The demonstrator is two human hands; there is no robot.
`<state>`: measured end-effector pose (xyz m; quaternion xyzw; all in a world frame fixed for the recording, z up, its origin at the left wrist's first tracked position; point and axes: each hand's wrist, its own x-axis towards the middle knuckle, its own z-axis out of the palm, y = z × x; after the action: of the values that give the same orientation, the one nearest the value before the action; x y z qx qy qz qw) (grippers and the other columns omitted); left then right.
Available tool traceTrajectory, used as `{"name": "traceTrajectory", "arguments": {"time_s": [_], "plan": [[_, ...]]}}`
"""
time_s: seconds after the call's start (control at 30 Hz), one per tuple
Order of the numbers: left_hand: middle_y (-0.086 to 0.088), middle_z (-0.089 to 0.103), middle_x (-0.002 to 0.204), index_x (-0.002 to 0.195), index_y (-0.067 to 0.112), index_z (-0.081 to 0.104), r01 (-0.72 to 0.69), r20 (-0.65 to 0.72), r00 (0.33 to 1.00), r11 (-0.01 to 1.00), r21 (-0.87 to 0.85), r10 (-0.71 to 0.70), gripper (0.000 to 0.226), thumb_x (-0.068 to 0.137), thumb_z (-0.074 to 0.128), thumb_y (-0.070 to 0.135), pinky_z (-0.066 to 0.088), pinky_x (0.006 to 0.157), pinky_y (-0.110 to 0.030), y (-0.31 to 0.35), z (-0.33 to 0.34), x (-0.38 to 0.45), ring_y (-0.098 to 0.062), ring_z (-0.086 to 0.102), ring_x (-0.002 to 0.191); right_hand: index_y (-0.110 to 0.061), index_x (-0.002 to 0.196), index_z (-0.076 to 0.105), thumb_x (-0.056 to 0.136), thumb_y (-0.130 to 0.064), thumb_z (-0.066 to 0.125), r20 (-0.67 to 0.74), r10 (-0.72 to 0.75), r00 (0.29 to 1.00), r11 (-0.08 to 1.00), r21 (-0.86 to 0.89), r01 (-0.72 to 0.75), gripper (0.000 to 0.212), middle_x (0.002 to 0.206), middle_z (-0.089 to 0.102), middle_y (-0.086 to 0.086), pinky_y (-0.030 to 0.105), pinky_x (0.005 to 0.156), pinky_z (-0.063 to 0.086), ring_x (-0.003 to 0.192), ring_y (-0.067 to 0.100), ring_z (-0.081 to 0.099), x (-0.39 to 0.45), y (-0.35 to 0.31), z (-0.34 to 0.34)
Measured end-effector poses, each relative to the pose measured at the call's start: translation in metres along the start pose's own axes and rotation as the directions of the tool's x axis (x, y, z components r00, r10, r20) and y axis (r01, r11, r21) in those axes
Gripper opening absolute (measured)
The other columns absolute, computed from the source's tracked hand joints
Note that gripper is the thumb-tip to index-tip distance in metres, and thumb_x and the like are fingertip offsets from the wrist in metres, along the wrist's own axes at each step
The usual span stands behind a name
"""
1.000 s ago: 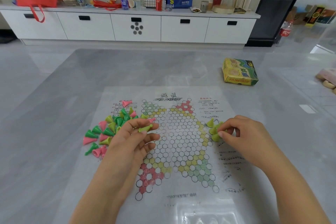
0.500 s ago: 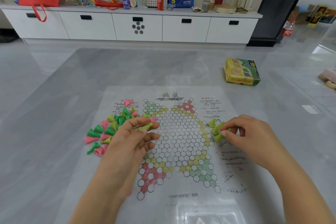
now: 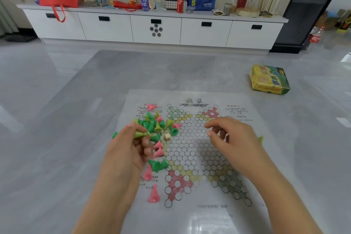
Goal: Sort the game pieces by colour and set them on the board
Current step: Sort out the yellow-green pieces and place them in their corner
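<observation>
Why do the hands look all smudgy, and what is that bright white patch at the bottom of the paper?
Head view: the right hand is smeared by motion blur, the left hand less so; the white patch is lamp glare on the shiny game board; the wide lens bends the cabinet edge; the far shelf stays fairly sharp.

Right hand [image 3: 234, 138] now off the yellow-green cluster, hovering over mid-board [image 3: 190, 148], fingers loosely curled. Left hand [image 3: 131, 148] back over the mixed pile [image 3: 155, 125], yellow-green piece [image 3: 140, 134] pinched as before.
</observation>
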<state>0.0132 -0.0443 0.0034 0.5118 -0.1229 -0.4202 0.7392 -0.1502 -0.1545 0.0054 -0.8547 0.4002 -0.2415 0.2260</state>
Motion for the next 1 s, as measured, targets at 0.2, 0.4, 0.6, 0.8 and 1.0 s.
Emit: {"name": "traceTrajectory", "arguments": {"time_s": [0.2,0.4,0.6,0.8,1.0], "plan": [[-0.003,0.053,0.055,0.067,0.011,0.045,0.097,0.004,0.995,0.955,-0.28,-0.1,0.023,0.089,0.039,0.014,0.05,0.044,-0.022,0.011,-0.025,0.005,-0.014,0.054,0.047,-0.026,0.105,0.061,0.089,-0.025,0.053,0.108,-0.099,0.989,0.995,0.032,0.096,0.018,0.098,0.053,-0.017,0.01,0.075,0.037,0.08,-0.003,0.049,0.011,-0.033,0.035],[0.002,0.053,0.063,0.074,0.019,0.057,-0.081,-0.233,0.955,0.914,0.397,0.185,0.02,0.088,0.048,0.008,0.038,0.05,-0.016,0.012,-0.04,0.015,-0.011,0.046,0.054,-0.024,0.107,0.059,0.089,-0.025,0.052,0.137,-0.163,0.977,0.987,0.024,0.162,0.019,0.108,0.05,-0.014,0.011,0.087,0.027,0.103,0.001,0.043,0.017,-0.061,0.064],[0.01,0.055,0.09,0.103,0.03,0.059,-0.219,0.092,0.91,0.28,0.935,0.404,0.018,0.085,0.054,0.027,0.041,0.072,-0.025,0.0,-0.049,0.019,-0.014,0.054,0.089,-0.025,0.11,0.059,0.089,-0.024,0.053,0.116,-0.162,0.98,0.983,-0.068,0.171,0.022,0.108,0.051,-0.011,0.01,0.081,0.028,0.102,0.004,0.041,0.029,-0.071,0.084],[0.011,0.047,0.085,0.095,0.027,0.061,-0.238,0.158,0.9,0.156,0.959,0.406,0.016,0.086,0.049,0.031,0.033,0.071,-0.023,-0.003,-0.042,0.02,-0.013,0.048,0.093,-0.025,0.11,0.059,0.088,-0.025,0.056,0.159,-0.19,0.969,0.975,-0.09,0.206,0.022,0.109,0.055,-0.011,0.015,0.082,0.029,0.097,0.004,0.038,0.032,-0.067,0.088],[0.009,0.05,0.087,0.099,0.022,0.065,-0.252,0.176,0.916,0.179,0.951,0.36,0.019,0.086,0.051,0.024,0.03,0.061,-0.017,0.001,-0.047,0.024,-0.008,0.045,0.08,-0.024,0.105,0.06,0.088,-0.025,0.055,0.103,-0.167,0.98,0.986,0.013,0.167,0.018,0.101,0.06,-0.013,0.011,0.08,0.033,0.097,0.005,0.049,0.032,-0.066,0.079]]}}
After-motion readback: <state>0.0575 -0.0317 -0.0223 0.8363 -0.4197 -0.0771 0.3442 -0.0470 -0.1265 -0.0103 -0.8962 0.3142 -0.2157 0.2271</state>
